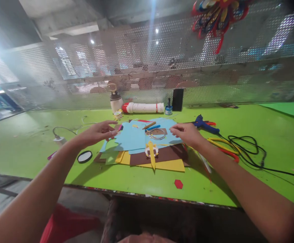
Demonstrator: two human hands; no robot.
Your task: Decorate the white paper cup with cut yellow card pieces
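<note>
My left hand (pixel 102 131) hovers at the left side of a stack of light blue sheets (pixel 130 136), fingers apart, with nothing visible in it. At the stack's right side, my right hand (pixel 183 132) has its fingers curled together by the blue sheet; whatever they may hold is hidden. Between the hands lie a round hoop (pixel 158 134), a brown pointed piece (pixel 149 125) and a blue piece (pixel 154 127). Dark brown (pixel 167 156) and yellow sheets (pixel 170 165) stick out beneath. A yellow pencil-shaped piece (pixel 151 157) lies over a small white ring.
A blue glue gun (pixel 205 125) and its black cord (pixel 250 152) lie at right, near yellow-handled pliers (pixel 221 142). A red hexagon (pixel 178 184) is near the front edge. Behind stand a spray bottle (pixel 115 101), a white tube (pixel 145 108) and a phone (pixel 178 100). A round black-rimmed disc (pixel 84 157) lies left.
</note>
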